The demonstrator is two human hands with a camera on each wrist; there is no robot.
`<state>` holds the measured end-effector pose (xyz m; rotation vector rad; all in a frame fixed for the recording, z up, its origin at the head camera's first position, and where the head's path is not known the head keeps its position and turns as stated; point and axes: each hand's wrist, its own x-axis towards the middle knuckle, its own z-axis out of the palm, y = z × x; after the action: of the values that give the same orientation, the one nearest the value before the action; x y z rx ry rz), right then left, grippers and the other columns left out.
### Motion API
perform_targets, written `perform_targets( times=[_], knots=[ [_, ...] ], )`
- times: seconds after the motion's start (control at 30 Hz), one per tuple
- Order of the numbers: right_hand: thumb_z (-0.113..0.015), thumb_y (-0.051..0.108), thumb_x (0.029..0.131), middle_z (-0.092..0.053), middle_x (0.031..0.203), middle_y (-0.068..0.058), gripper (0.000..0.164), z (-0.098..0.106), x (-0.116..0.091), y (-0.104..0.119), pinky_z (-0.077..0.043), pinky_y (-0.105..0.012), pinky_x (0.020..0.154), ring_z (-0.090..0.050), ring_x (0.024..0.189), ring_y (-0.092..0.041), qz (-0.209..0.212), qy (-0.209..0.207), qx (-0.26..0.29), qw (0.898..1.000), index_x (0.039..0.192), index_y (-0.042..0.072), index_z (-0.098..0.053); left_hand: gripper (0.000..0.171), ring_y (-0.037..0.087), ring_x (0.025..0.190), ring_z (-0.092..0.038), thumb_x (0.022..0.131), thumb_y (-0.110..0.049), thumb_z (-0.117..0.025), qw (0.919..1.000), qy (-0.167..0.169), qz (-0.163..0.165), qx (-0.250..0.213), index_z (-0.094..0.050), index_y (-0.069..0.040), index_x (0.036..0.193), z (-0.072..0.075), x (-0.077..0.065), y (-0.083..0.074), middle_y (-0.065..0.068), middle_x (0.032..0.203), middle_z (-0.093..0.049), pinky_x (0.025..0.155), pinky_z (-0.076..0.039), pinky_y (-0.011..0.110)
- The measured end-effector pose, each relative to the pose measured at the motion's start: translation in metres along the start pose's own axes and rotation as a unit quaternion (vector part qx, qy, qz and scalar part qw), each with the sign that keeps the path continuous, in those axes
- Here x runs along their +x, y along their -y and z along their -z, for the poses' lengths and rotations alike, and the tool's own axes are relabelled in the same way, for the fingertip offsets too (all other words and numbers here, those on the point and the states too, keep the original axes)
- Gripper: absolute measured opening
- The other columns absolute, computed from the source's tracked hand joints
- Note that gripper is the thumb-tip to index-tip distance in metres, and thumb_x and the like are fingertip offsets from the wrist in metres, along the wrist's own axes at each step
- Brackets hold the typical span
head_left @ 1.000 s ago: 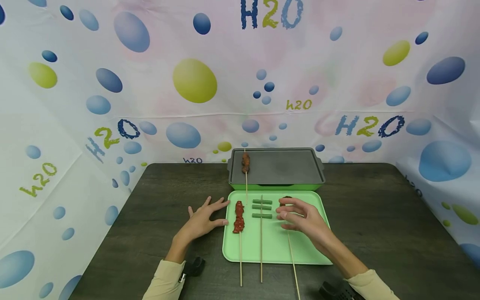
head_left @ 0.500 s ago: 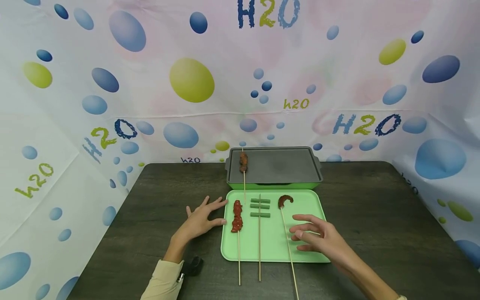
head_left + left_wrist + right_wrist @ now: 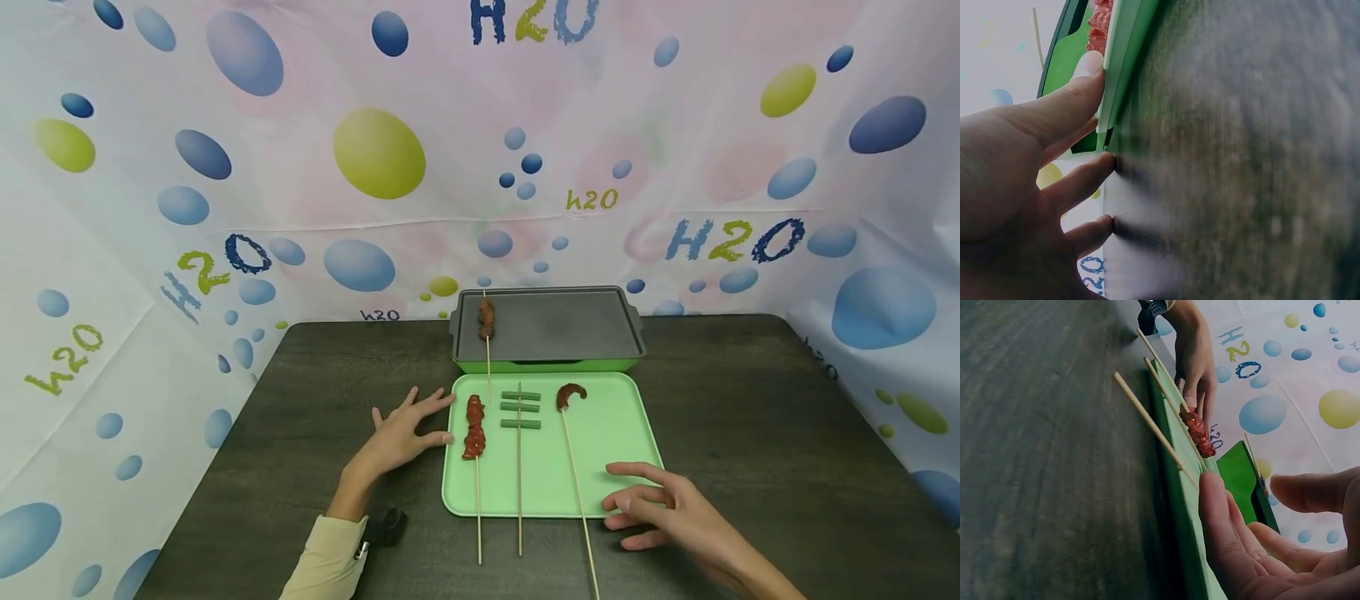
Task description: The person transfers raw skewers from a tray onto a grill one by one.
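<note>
My left hand [image 3: 397, 435] has its fingers spread at the left rim of a light green tray [image 3: 551, 492]; thumb and forefinger touch that rim. Three skewers lie on the tray. One bears red glazed meat [image 3: 474, 427], the middle one several green bean-like pieces [image 3: 521, 407], and the right one a curled brown tentacle [image 3: 567, 396]. Over the tray's front right corner is my right hand [image 3: 660, 508], its fingers loosely bent and holding nothing. It is beside the tentacle skewer's wooden stick [image 3: 577, 483], apart from it.
Behind the tray stands a grey flat grill [image 3: 562, 325] with a green base. A browned meat skewer [image 3: 487, 318] lies on its left side, its stick reaching over the tray. Dark wooden tabletop [image 3: 735, 400] surrounds them, with a patterned curtain [image 3: 600, 117] behind.
My right hand has moved back toward me and to the right, away from the tentacle, which it partly covered before. The left hand stays at the tray's rim.
</note>
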<state>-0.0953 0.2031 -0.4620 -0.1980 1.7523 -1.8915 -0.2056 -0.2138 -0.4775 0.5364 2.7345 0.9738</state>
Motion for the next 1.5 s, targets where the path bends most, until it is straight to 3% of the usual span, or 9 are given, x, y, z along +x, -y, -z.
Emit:
perform_targets(
  times=[0.23,0.47,0.97,1.5],
  knots=[
    [-0.051,0.011,0.109,-0.071,0.118,-0.021,0.047,0.003,-0.007,-0.012,-0.061,-0.046,0.083,-0.073,0.104,-0.031,-0.016,0.041,0.039,0.998,0.153,-0.003,-0.041,0.067,0.044,0.155,-0.009,0.096,-0.035,-0.073,1.0000,0.000,0.000,0.002,-0.048,-0.019,0.156,0.001,0.000,0.001,0.010,0.164,-0.036,0.100,0.013,0.087],
    [-0.048,0.010,0.110,-0.071,0.117,-0.023,0.047,0.000,-0.008,-0.023,-0.061,-0.047,0.083,-0.072,0.107,-0.035,-0.026,0.074,0.062,0.995,0.153,-0.006,-0.037,0.067,0.045,0.155,-0.010,0.095,-0.035,-0.073,1.0000,-0.002,0.000,-0.001,-0.049,-0.018,0.156,0.001,0.000,0.002,0.010,0.163,-0.037,0.099,0.012,0.087],
    [-0.050,0.009,0.108,-0.069,0.122,-0.023,0.053,-0.013,0.004,-0.037,-0.058,-0.046,0.091,-0.071,0.111,-0.036,-0.035,0.085,0.125,0.988,0.156,-0.005,-0.031,0.067,0.044,0.155,-0.009,0.095,-0.035,-0.073,1.0000,-0.001,0.002,-0.001,-0.049,-0.018,0.156,-0.001,0.000,0.003,0.011,0.163,-0.037,0.100,0.013,0.087],
    [-0.059,0.003,0.103,-0.073,0.112,-0.022,0.053,-0.026,0.012,-0.044,-0.061,-0.042,0.083,-0.074,0.101,-0.034,-0.016,0.078,0.140,0.987,0.152,-0.004,-0.040,0.070,0.043,0.155,-0.009,0.094,-0.035,-0.075,1.0000,0.008,0.001,0.001,-0.048,-0.020,0.157,0.000,0.001,0.002,0.011,0.165,-0.033,0.101,0.013,0.086]
  ],
)
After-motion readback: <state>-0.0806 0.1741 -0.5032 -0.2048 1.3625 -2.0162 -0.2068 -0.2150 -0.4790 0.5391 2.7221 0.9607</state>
